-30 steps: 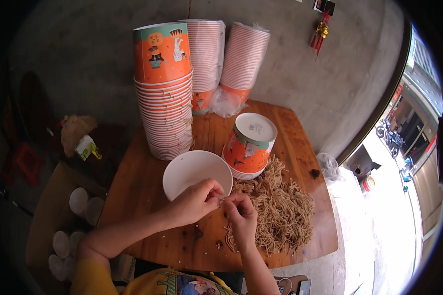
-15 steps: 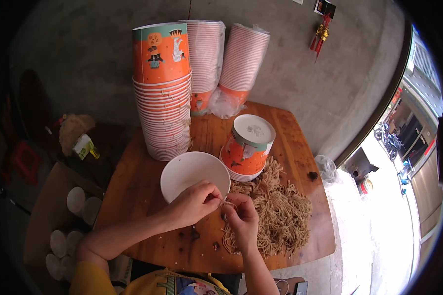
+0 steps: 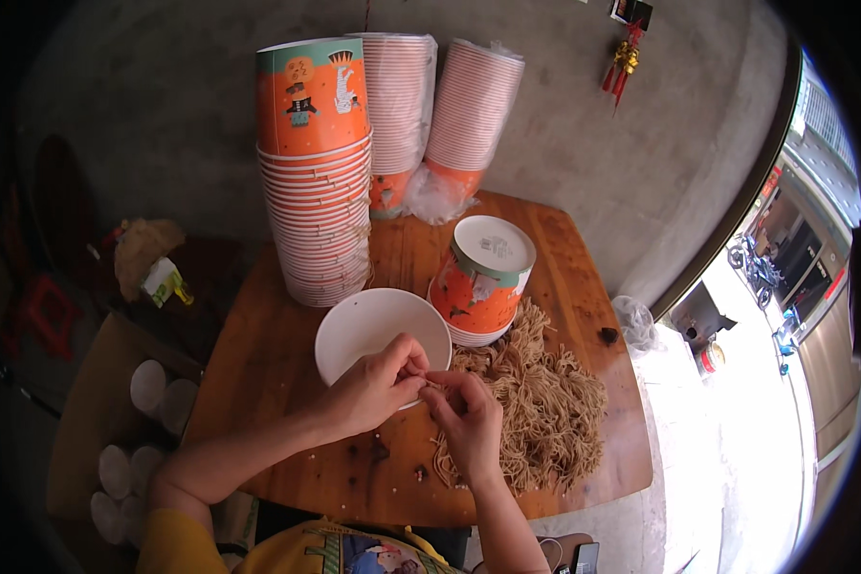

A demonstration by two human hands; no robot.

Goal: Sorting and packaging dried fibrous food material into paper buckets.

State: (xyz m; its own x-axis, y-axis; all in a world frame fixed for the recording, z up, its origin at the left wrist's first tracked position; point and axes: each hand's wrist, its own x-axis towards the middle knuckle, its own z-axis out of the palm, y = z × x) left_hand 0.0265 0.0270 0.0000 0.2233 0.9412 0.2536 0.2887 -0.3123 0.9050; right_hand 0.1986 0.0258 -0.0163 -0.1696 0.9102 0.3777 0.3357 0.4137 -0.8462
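Observation:
Both my hands meet at the near right rim of a white-lined paper bucket [image 3: 354, 330], which stands mouth up on the table. My left hand [image 3: 378, 387] reaches across its near side, fingertips closed in a pinch. My right hand [image 3: 467, 416] pinches thumb against fingers right beside it. A thin tan string seems to run between the fingertips, mostly hidden by them. Beside my right hand lies a loose heap of tan strings [image 3: 545, 411]. Behind the heap, an orange and green paper bucket [image 3: 483, 287] stands upside down over others.
A tall stack of orange paper buckets [image 3: 316, 210] stands at the back left of the wooden table [image 3: 249, 383]. Two plastic-wrapped bucket stacks [image 3: 474, 110] lean near the wall. At the lower left, a cardboard box [image 3: 86, 402] holds several white-ended pieces.
My hands have shifted slightly up and left, closer together, against the bucket rim. The strand seen between the fingers is now less visible. The view has tilted slightly.

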